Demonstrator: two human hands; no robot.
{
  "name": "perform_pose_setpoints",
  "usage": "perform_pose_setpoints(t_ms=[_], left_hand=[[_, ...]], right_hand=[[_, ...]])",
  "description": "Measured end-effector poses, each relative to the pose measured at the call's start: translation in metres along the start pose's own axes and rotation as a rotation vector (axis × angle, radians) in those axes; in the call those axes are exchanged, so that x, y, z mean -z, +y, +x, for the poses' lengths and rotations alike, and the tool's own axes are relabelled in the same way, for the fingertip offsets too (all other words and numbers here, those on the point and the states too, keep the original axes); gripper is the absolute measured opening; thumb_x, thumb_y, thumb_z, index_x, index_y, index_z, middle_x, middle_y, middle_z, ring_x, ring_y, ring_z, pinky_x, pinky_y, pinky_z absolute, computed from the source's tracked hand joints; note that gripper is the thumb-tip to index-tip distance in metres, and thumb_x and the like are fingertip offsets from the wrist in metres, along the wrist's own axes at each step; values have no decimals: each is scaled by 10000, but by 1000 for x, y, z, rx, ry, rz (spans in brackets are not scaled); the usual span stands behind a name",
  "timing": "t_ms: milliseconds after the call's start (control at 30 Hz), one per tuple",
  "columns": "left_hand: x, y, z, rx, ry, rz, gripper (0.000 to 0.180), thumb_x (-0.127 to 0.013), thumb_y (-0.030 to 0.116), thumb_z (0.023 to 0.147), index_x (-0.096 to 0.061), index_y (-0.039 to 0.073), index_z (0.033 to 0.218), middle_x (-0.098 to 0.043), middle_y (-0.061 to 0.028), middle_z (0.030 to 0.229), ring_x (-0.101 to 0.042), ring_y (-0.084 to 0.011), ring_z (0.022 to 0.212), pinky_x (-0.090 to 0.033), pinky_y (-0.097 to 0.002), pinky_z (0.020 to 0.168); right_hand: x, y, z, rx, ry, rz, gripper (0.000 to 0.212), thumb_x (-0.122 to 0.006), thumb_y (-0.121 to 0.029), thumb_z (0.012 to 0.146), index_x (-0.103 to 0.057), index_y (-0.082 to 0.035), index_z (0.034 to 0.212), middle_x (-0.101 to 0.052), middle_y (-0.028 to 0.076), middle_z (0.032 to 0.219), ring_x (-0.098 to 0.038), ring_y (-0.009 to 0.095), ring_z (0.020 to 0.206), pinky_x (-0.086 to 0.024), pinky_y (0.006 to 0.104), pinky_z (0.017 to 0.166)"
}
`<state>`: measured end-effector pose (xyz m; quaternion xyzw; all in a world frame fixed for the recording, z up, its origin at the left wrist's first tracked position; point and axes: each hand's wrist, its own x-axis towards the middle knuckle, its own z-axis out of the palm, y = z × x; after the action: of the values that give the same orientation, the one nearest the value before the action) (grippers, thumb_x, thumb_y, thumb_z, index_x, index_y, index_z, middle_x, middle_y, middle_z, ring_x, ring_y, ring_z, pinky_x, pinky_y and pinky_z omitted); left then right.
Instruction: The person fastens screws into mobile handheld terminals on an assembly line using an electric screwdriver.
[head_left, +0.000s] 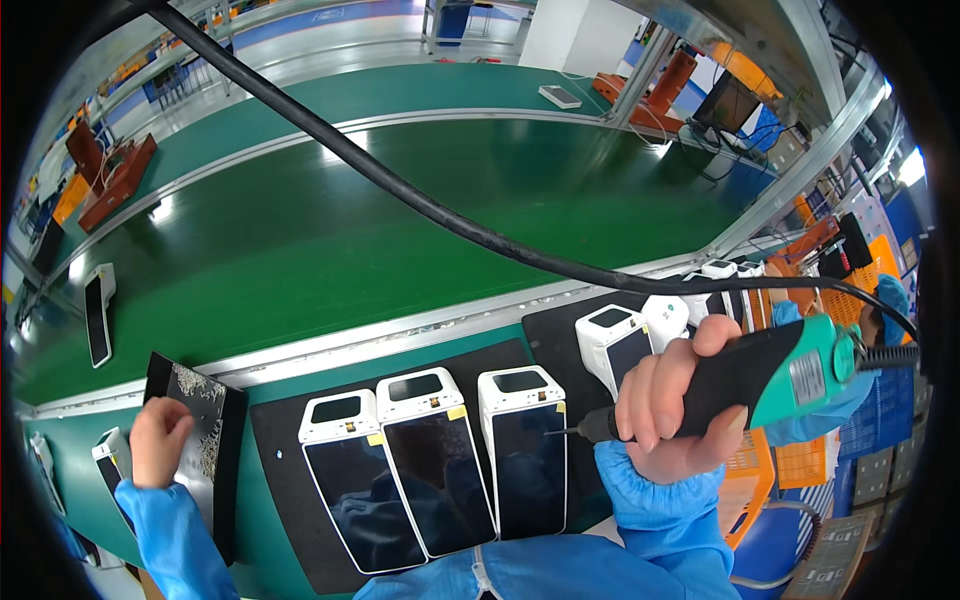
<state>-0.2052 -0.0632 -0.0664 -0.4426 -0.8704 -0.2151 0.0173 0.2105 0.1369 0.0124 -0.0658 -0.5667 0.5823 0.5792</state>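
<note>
The right hand [672, 412] is wrapped firmly around the black grip of a green-and-black electric screwdriver [785, 375], the tool's body reaching back rightward past the fist. Its thin metal bit [560, 432] points left from the hand, in front of the upper dark screen of a white rectangular handheld device [530, 470]; whether the tip touches cannot be told.

That device is the rightmost of three, lying just left of the fist on a black flat mat [283, 485]. A matching white device with a yellow tag [440, 480] is beside it, and another white device with a dark screen [365, 505] sits farthest left of the trio.

The left hand [160, 440] is over a black-walled rectangular tray [236, 455], its fingers curled inward; whether they pinch anything cannot be told. Small pale metal screws [211, 445] lie scattered in the tray, right of those fingers.

Farther out, a thick black cable [420, 207] arches across the view above a glossy green conveyor surface [400, 260], where a slim white-and-black device [98, 320] lies at the left.
</note>
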Motion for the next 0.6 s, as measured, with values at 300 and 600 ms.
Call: perform_pose_setpoints(t_ms=[300, 600], left_hand=[[-39, 11, 5, -169, -414, -124, 198, -611, -65, 639, -544, 16, 807, -478, -68, 709, -507, -217, 651, -431, -299, 600], [-14, 13, 3, -188, -309, -115, 50, -583, 39, 770, -575, -10, 776, -528, -133, 665, -534, -279, 607, -407, -350, 553]], right_hand=[[3, 1, 1, -43, -14, -33, 506, -564, -436, 839, -342, -44, 1070, -434, 12, 583, -424, 102, 415, -414, 241, 394], [-1, -2, 0, -49, 10, -84, 517, -588, -449, 819, -341, -59, 1053, -438, 6, 581, -430, 99, 414, -414, 240, 391]])
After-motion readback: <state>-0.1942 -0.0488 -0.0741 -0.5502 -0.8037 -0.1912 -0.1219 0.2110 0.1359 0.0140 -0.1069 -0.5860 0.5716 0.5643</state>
